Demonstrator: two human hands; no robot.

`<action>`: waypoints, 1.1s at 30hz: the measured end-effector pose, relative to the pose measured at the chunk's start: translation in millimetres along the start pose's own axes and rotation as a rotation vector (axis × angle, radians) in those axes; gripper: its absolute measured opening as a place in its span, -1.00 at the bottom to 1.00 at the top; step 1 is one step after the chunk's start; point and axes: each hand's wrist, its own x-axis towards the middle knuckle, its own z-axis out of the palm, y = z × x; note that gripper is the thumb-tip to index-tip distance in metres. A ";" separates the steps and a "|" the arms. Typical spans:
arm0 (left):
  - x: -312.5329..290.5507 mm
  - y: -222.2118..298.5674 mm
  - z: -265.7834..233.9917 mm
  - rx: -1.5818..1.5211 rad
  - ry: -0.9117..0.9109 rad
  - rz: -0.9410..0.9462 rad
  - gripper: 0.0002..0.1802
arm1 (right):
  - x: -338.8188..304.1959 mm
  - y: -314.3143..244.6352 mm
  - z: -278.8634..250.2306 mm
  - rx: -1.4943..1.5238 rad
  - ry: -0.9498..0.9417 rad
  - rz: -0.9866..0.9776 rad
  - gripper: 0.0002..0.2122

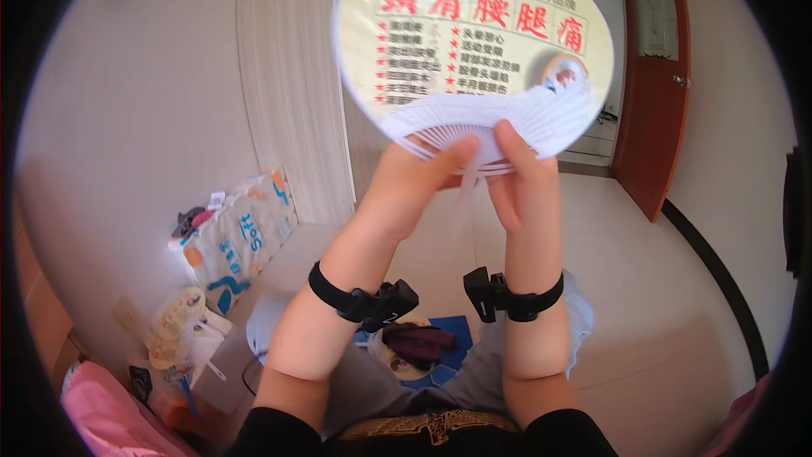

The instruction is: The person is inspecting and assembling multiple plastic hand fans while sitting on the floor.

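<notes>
Nearest, at the bottom edge: black shirt with gold pattern point(431, 428) showing above grey trousers point(372, 389). Pink cloth-like thing point(106, 410) lying at lower left.

Both bare forearms rising through the centre, each wearing a black strap with a small device: left strap point(364, 300), right strap point(516, 296).

Left hand point(414, 176) is grasping the round fan point(499, 42) from its lower left, thumb pressing on the white ribbed base. Right hand point(529, 176) is grasping it just beside, thumb lying along the ribs; fingers of both partly hidden behind. Fan is standing upright at upper centre, its printed cream face turning toward the camera, red and black lettering showing. White handle point(466, 195), blurred, hanging down between the hands.

Beyond the forearms, between the legs, a maroon bundle point(419, 343) is lying over a flat blue thing point(461, 338); cannot tell what either is.

Left side, lower: a second fan point(176, 322) lying near a grey box point(224, 372). Above it, a white plastic package point(245, 241) with blue and orange print is leaning by the wall point(127, 118).

Farthest, upper right: a reddish-brown door point(664, 118) is standing open.
</notes>
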 end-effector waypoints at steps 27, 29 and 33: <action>-44.8 -33.9 -60.1 1.492 0.605 0.746 -0.73 | -36.3 49.6 -28.5 -0.223 -0.128 0.395 -0.60; -43.8 -38.7 -59.8 1.488 0.574 0.766 -0.77 | -38.7 52.8 -28.0 -0.233 -0.106 0.385 -0.61; -42.8 -41.3 -53.9 1.505 0.517 0.805 -0.81 | -38.8 56.5 -31.3 -0.296 -0.136 0.407 -0.62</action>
